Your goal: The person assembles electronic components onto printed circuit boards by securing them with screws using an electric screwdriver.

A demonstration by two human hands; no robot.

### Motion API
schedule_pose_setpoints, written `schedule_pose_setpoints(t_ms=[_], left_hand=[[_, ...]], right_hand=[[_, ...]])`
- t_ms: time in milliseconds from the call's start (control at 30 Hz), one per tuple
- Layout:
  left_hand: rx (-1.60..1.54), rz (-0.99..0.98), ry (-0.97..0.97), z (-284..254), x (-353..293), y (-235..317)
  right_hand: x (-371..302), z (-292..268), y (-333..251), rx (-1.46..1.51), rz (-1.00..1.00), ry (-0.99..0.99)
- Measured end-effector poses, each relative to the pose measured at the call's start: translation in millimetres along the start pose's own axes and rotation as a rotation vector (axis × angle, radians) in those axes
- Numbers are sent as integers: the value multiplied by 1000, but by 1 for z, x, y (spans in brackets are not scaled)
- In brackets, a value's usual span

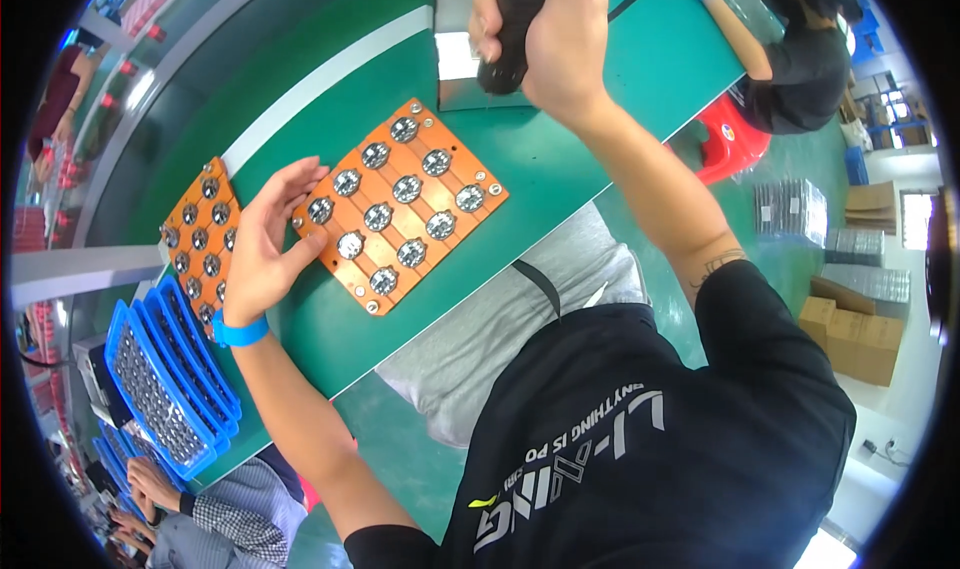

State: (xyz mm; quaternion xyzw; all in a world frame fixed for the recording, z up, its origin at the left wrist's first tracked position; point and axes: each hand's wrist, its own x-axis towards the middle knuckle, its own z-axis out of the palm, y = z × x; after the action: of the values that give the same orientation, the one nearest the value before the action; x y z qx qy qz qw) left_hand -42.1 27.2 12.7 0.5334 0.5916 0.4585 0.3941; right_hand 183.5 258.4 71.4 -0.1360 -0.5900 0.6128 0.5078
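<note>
An orange square plate lies tilted on the green bench in front of me, set with rows of round, silvery parts in dark rims. My left hand is at the plate's left corner, fingers stretched out and apart from the thumb. Its thumb appears to touch the plate's edge; nothing shows in the palm. At the top of the view, my right hand is wrapped round a black ribbed handle. The handle's upper end runs out of view, so I cannot tell which tool it belongs to.
Another orange plate with similar round parts lies left of my left hand. Blue trays filled with small round parts stand beside it. A metal-edged box is behind the black handle. Other people sit along the bench; a red stool is right.
</note>
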Motion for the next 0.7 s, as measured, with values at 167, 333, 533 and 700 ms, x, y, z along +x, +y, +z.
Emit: schedule_pose_setpoints(t_ms=[167,333,533,700], left_hand=[[200,0,51,8,-1,-1],[176,-36,70,14,0,1],[184,-45,64,14,-4,-2],[150,-36,88,15,-3,1]], right_hand=[[-45,76,13,454,1,-222],[-73,110,32,253,-119,-326],[-80,119,40,198,-31,-334],[-83,122,50,177,-66,-364]])
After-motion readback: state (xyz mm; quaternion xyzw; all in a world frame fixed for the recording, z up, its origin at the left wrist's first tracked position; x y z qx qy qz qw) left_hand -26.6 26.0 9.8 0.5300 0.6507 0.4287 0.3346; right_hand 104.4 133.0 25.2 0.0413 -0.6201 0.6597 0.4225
